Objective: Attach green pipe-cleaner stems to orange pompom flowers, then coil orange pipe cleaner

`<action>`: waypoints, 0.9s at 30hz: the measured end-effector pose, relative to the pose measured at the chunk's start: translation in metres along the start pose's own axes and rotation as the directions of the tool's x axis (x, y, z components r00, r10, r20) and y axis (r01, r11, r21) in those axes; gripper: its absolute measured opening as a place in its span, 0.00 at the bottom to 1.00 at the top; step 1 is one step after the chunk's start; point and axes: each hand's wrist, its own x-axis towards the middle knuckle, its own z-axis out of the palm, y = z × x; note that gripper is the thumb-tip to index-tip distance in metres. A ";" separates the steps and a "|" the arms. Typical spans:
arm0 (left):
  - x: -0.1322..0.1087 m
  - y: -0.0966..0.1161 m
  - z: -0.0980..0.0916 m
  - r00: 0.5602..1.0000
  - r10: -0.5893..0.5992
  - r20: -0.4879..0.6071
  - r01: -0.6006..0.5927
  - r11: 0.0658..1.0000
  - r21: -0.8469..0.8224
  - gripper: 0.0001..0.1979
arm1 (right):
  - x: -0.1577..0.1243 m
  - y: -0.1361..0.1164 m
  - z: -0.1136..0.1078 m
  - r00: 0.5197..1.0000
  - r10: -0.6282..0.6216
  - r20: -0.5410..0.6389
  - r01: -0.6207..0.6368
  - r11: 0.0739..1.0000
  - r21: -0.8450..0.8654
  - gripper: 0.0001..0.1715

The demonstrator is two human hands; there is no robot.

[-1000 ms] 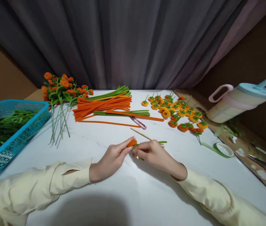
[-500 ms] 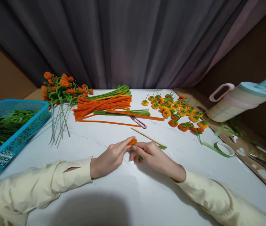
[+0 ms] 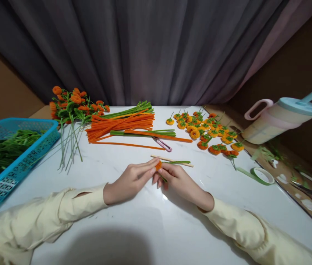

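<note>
One white desk (image 3: 178, 235) before us, w/ blue basket (image 3: 42, 149) at L & lidded tumbler (image 3: 269, 127) past R edge, any print on it too blurry to read. Mid-desk, our L hand (image 3: 131, 183) & R hand (image 3: 178, 180): fingers narrow, both holding orange flower head (image 3: 158, 165) btwn them.

The curtain (image 3: 150, 51) along the top is left dim; on the brighter tabletop (image 3: 183, 228), a soft shadow (image 3: 109, 248) is cast at lower centre; side edges are stretched.
</note>
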 end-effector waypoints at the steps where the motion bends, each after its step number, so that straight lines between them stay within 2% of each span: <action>1: 0.003 0.001 -0.003 0.999 -0.037 0.011 0.037 0.998 -0.055 0.19 | 0.000 0.000 -0.002 1.000 -0.028 0.003 0.028 0.999 -0.030 0.17; 5: 0.007 0.000 -0.007 0.997 -0.072 0.037 0.077 0.984 -0.159 0.21 | -0.002 -0.003 -0.005 0.991 -0.130 0.040 0.134 0.984 -0.115 0.17; 9: 0.005 -0.002 -0.004 0.998 -0.042 -0.043 0.039 0.997 -0.059 0.21 | -0.002 -0.003 -0.005 0.985 -0.168 0.037 0.172 0.974 -0.148 0.16; 14: 0.000 -0.001 0.000 0.993 -0.006 -0.114 0.008 1.000 0.019 0.20 | -0.002 -0.004 -0.003 0.988 -0.153 0.038 0.157 0.978 -0.135 0.15; 16: 0.000 -0.002 0.001 0.991 -0.058 -0.122 0.058 0.998 -0.006 0.20 | -0.002 -0.005 -0.002 0.993 -0.108 0.037 0.112 0.988 -0.103 0.15; 18: 0.002 -0.002 0.000 0.977 -0.180 -0.115 0.168 0.980 -0.110 0.19 | -0.001 -0.007 -0.002 0.999 -0.038 0.027 0.040 0.996 -0.077 0.17; 20: 0.007 -0.003 -0.001 0.939 -0.335 -0.082 0.297 0.906 -0.303 0.19 | 0.000 -0.009 -0.005 1.000 0.009 -0.012 -0.010 0.994 -0.108 0.19; 23: 0.015 -0.005 -0.005 0.876 -0.482 0.022 0.388 0.675 -0.628 0.17 | -0.003 -0.010 -0.012 0.993 -0.063 -0.101 0.026 0.943 -0.332 0.24; 25: 0.019 -0.007 -0.009 0.851 -0.519 0.081 0.391 0.522 -0.758 0.14 | -0.005 -0.008 -0.018 0.973 -0.206 -0.103 0.111 0.811 -0.574 0.27; 27: 0.021 -0.011 -0.013 0.828 -0.553 0.096 0.380 0.426 -0.821 0.12 | -0.008 -0.003 -0.022 0.924 -0.383 -0.023 0.225 0.590 -0.776 0.28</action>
